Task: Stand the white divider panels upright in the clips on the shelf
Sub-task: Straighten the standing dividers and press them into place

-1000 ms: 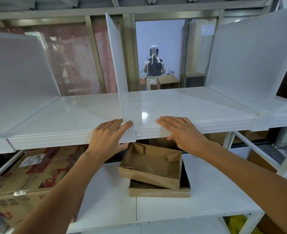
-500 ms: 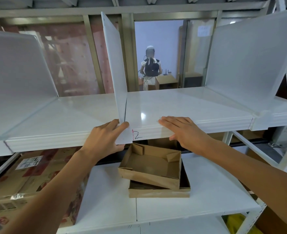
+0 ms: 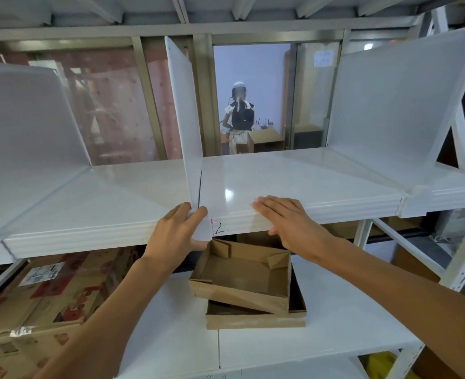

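A white divider panel (image 3: 186, 113) stands upright across the middle of the white shelf (image 3: 294, 179), its front foot hanging over the shelf lip beside a red dashed mark and a handwritten "2". My left hand (image 3: 180, 232) grips that front foot, fingers on the shelf top and thumb under the lip. My right hand (image 3: 288, 218) lies flat and open on the shelf's front edge, a hand's width to the right of the panel. Two more white dividers stand upright, one at the left (image 3: 26, 127) and one at the right (image 3: 395, 97).
On the lower shelf (image 3: 349, 324) two open brown cardboard trays (image 3: 242, 280) are stacked just below my hands. A printed cardboard box (image 3: 42, 302) fills the lower left. Behind the shelf is glass, with a person (image 3: 239, 116) standing beyond it. White rack uprights rise at the right.
The middle panel's top has shifted slightly as my left hand closed more tightly on its front foot. My right hand has stayed flat on the shelf edge.
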Motion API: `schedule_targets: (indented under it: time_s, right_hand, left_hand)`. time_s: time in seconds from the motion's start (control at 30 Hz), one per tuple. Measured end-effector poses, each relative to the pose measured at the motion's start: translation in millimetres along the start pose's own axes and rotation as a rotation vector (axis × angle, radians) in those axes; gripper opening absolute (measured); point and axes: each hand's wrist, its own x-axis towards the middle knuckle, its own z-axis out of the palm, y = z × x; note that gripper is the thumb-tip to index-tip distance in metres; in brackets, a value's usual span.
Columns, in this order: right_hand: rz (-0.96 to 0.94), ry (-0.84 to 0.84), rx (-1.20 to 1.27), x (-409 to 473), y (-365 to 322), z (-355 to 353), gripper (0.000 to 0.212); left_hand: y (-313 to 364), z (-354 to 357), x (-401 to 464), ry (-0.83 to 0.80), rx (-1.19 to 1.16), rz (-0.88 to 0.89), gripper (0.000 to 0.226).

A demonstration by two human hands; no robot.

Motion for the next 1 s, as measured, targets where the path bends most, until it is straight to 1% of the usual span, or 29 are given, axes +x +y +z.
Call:
schedule_targets:
  time_s: [0.23, 0.37, 0.43, 0.53, 0.6, 0.73, 0.8, 0.87, 1.0]
  right_hand:
    - [0.002, 0.021, -0.001, 0.2, -2.1, 1.0, 0.074]
    - [0.01, 0.028, -0.007, -0.9, -4.8, -1.0, 0.071]
    - [0.003, 0.022, -0.008, -0.7, -6.6, -5.1, 0.069]
    - [-0.025, 0.003, -0.053, -0.6, -7.6, -12.0, 0.067]
    - [-0.033, -0.017, -0.061, -1.6, -8.2, -16.5, 0.067]
    - [-0.044, -0.015, -0.04, -12.0, -3.2, -28.1, 0.068]
    - [-0.05, 0.004, -0.042, -21.9, 2.4, -39.0, 0.066]
    - [-0.049, 0.014, -0.048, -32.7, 11.3, -50.3, 0.065]
    - [0.02, 0.044, -0.03, -56.4, 34.4, -71.7, 0.065]
  left_hand:
    - [4.7, 1.7, -2.0, 0.024, -0.006, -0.028, 0.063]
    - [6.8, 5.8, -3.2, 0.085, -0.006, -0.039, 0.063]
    - [13.2, 6.4, -4.8, 0.088, -0.01, -0.086, 0.067]
    - [23.1, 6.1, -7.6, 0.025, -0.012, -0.191, 0.075]
    - [30.8, 3.4, -10.9, -0.012, 0.011, -0.256, 0.075]
    - [54.5, -7.2, -20.9, -0.015, -0.016, -0.363, 0.077]
    - [66.1, -12.6, -24.6, -0.024, -0.027, -0.414, 0.077]
    - [76.0, -17.7, -24.5, -0.026, 0.012, -0.431, 0.075]
    - [96.9, -33.9, -11.2, 0.065, 0.05, -0.371, 0.059]
